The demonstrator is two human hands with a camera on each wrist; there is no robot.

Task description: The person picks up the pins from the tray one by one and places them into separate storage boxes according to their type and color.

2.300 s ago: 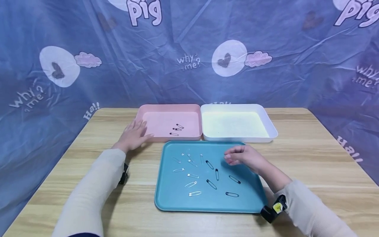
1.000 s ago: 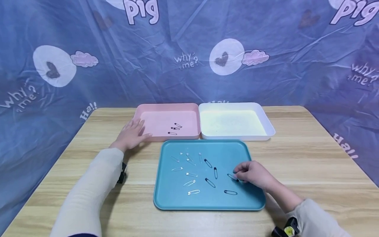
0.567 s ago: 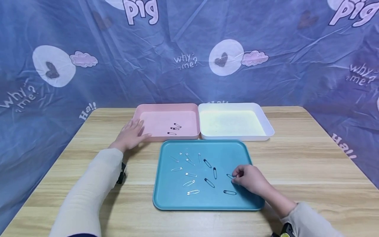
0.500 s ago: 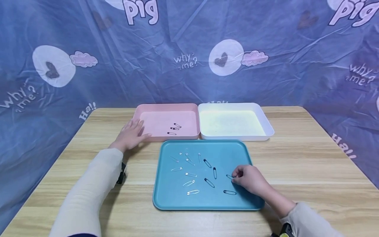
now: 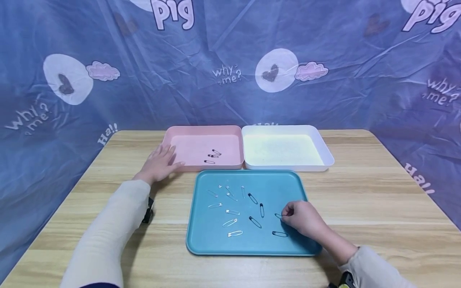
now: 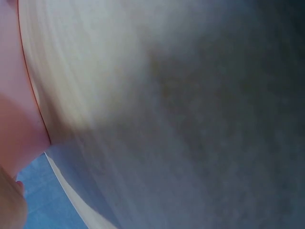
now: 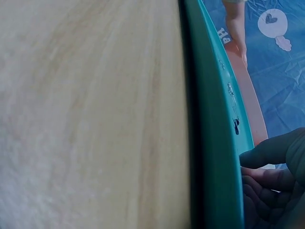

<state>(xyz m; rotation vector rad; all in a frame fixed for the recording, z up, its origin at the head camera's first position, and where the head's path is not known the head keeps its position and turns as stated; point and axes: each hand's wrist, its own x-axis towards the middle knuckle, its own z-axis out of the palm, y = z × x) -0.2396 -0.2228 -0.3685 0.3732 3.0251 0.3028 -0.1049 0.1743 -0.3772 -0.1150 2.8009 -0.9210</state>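
Observation:
My right hand (image 5: 303, 218) is over the right part of the teal tray (image 5: 252, 249). Its thumb and forefinger pinch a black safety pin (image 5: 277, 215) lying there; the fingers hide most of that pin. Other black safety pins lie close by, one (image 5: 279, 234) nearer the tray's front and one (image 5: 261, 210) to the left. Several silver safety pins (image 5: 235, 233) are scattered over the tray's left half. My left hand (image 5: 157, 165), fingers spread, rests on the left edge of the pink box (image 5: 205, 169). In the right wrist view the thumb and fingers (image 7: 267, 152) are bent at the tray rim.
Several black safety pins (image 5: 215, 153) lie in the pink box. A white box (image 5: 288, 168) stands against its right side, holding nothing visible. Both boxes sit behind the teal tray on a wooden table (image 5: 360, 192). A blue printed cloth (image 5: 180, 80) hangs behind.
My right hand came down from above the tray's back right to the black safety pin, and its fingers closed on it; the pin has shifted slightly left. The left hand stayed put.

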